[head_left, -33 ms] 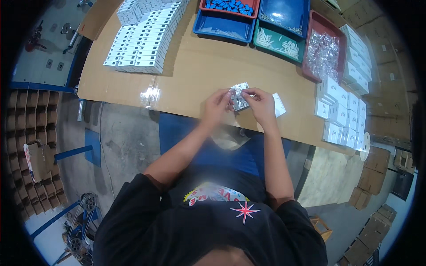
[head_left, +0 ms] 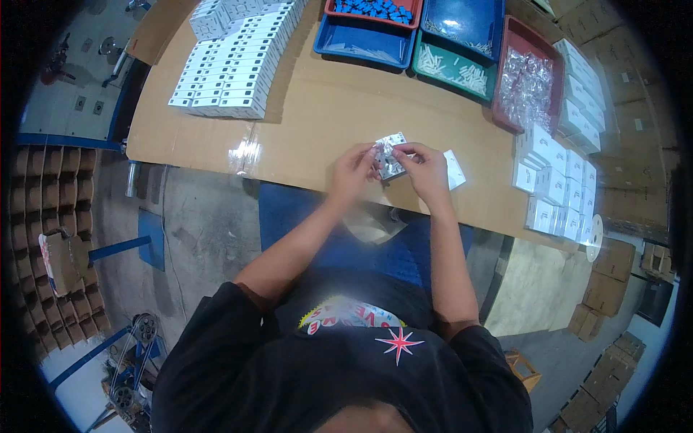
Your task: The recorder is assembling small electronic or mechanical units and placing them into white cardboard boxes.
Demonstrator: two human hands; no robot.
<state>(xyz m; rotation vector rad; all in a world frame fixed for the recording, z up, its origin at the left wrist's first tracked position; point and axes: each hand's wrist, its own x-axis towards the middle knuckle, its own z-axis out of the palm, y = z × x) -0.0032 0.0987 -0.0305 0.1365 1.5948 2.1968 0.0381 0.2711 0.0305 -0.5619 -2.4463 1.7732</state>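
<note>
Near the table's front edge, both hands are closed at a small clear, crinkled plastic packet. My left hand pinches its left side with thumb and fingers. From the other side, my right hand pinches its upper right part. What the packet contains is too small to make out. Directly beneath lies a white box or card with dark printed marks, partly hidden by the fingers. A plain white box or flap rests just right of my right hand.
Stacked white boxes stand at the far left. Trays hold blue parts, white plugs and clear packets; a blue tray sits nearer. More white boxes are piled at right, beside a tape roll.
</note>
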